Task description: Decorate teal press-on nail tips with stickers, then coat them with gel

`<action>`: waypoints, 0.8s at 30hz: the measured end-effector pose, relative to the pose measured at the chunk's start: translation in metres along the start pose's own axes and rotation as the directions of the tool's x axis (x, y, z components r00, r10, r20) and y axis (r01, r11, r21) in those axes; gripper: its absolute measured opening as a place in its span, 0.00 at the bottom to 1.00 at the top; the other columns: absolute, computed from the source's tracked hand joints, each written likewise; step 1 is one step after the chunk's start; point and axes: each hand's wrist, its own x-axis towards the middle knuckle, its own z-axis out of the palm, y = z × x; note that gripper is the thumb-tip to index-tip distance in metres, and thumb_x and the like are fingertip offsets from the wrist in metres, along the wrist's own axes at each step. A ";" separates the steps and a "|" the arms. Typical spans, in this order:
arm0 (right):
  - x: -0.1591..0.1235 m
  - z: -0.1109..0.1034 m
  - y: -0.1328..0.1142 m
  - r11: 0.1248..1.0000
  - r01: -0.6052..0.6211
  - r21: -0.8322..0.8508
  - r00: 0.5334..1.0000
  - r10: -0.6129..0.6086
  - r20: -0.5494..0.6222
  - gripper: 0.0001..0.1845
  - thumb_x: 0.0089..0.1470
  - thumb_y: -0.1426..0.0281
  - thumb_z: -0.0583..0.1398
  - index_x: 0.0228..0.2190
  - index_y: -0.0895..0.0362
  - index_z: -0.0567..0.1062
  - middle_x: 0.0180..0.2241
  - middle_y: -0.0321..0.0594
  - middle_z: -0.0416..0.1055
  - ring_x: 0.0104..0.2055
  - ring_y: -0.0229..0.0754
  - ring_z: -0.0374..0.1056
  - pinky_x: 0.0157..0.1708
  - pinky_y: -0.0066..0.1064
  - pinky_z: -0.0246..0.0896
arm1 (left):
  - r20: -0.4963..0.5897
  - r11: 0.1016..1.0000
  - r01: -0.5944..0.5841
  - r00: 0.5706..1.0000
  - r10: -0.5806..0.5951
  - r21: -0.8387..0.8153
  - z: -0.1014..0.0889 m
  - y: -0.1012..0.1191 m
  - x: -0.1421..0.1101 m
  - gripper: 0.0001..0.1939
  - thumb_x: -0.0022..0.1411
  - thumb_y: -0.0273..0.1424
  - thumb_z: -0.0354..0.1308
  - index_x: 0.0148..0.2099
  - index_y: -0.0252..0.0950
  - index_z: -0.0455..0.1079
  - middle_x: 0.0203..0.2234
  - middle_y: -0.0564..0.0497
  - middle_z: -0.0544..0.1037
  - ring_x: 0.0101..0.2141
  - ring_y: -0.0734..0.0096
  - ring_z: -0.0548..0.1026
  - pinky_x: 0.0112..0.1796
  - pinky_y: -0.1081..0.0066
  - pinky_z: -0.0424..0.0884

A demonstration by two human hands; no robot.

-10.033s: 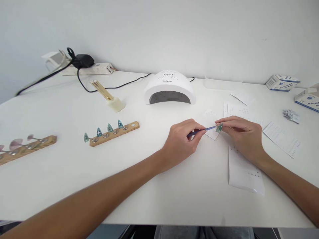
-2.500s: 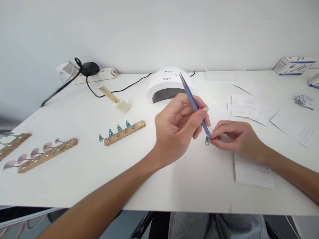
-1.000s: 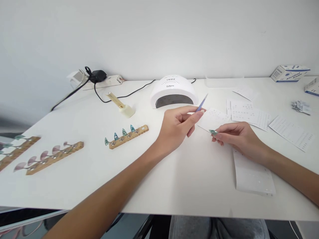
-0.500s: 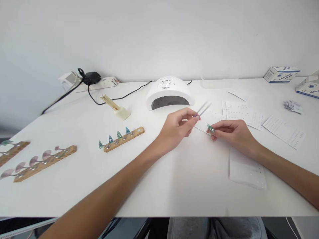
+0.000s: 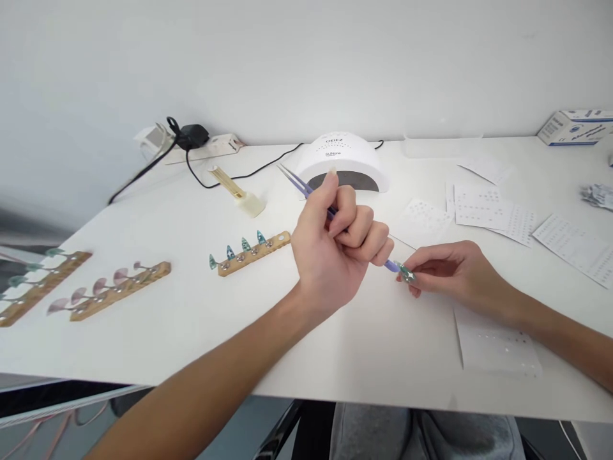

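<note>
My left hand (image 5: 338,246) is closed around a pair of purple tweezers (image 5: 299,184). Their tips point up and to the left, while the blunt end comes out below my fingers, right by the green nail tip. That green press-on nail (image 5: 407,275), with a white star-like mark on it, is pinched between the thumb and fingers of my right hand (image 5: 453,275). To the left of my left hand, a wooden nail stand (image 5: 253,254) carries several blue-green nail tips (image 5: 230,252).
Two more wooden stands, one with pink nails (image 5: 122,291) and one with green nails (image 5: 45,287), lie at left. Behind are a white nail lamp (image 5: 343,163), a bottle with a brush (image 5: 249,204) and a power strip (image 5: 225,145). Sticker sheets (image 5: 483,207) and a clear packet (image 5: 498,348) lie right.
My left hand has turned over, so the tweezers' tips now point up-left and their blunt end is at the nail. My right hand keeps its pinch. The view has shifted left.
</note>
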 end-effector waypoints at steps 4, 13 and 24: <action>-0.001 0.002 0.002 1.000 0.019 0.022 1.000 -0.020 0.020 0.02 0.50 0.70 0.67 0.30 0.54 0.82 0.23 0.34 0.76 0.27 0.37 0.72 0.32 0.28 0.71 | 0.016 0.998 -0.016 1.000 0.017 -0.060 0.000 -0.006 -0.005 0.29 0.73 0.39 0.37 0.18 0.35 0.42 0.14 0.58 0.38 0.13 0.82 0.45 0.16 0.77 0.51; 0.001 0.002 0.004 0.999 0.040 -0.003 0.999 -0.040 0.024 0.03 0.51 0.69 0.67 0.30 0.54 0.82 0.23 0.34 0.75 0.27 0.38 0.71 0.32 0.30 0.71 | 0.019 0.998 0.006 1.000 -0.005 -0.060 -0.002 -0.016 -0.005 0.30 0.71 0.42 0.42 0.19 0.36 0.40 0.14 0.59 0.39 0.14 0.82 0.46 0.18 0.77 0.52; 0.000 -0.001 0.007 0.998 0.058 -0.014 0.998 -0.058 0.030 0.03 0.53 0.69 0.67 0.31 0.52 0.83 0.24 0.33 0.76 0.29 0.37 0.71 0.34 0.30 0.69 | 0.018 0.999 0.001 1.000 0.000 -0.047 -0.001 -0.021 -0.006 0.29 0.71 0.39 0.43 0.18 0.36 0.41 0.14 0.59 0.40 0.13 0.82 0.47 0.18 0.76 0.53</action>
